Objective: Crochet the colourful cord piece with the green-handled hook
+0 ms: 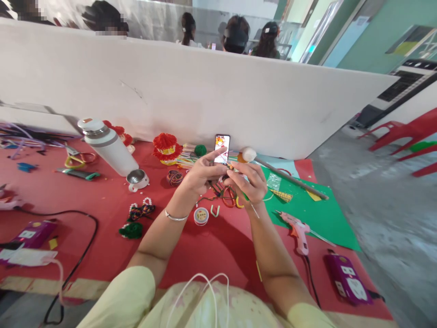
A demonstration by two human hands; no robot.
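My left hand (201,172) and my right hand (251,181) meet over the middle of the table. Both pinch a small dark multicoloured piece of yarn cord (231,167) between thumb and fingertips; its exact shape is partly hidden. My left index finger stretches out in front of the phone (221,143), which leans upright against the white board. Out of the bottom of my right hand sticks a thin white strand (254,211). Beneath my hands lie scissors (229,197) with red and yellow handles. A small round tub (201,216) and a bent pale-green piece (215,210) are nearer to me.
A white board (205,91) rises behind the red table. To the left stand a white bottle (109,148), its cup (137,180) and a red-yellow yarn piece (167,148). A pink glue gun (298,232), purple power box (348,279) and green sheet (327,214) lie right.
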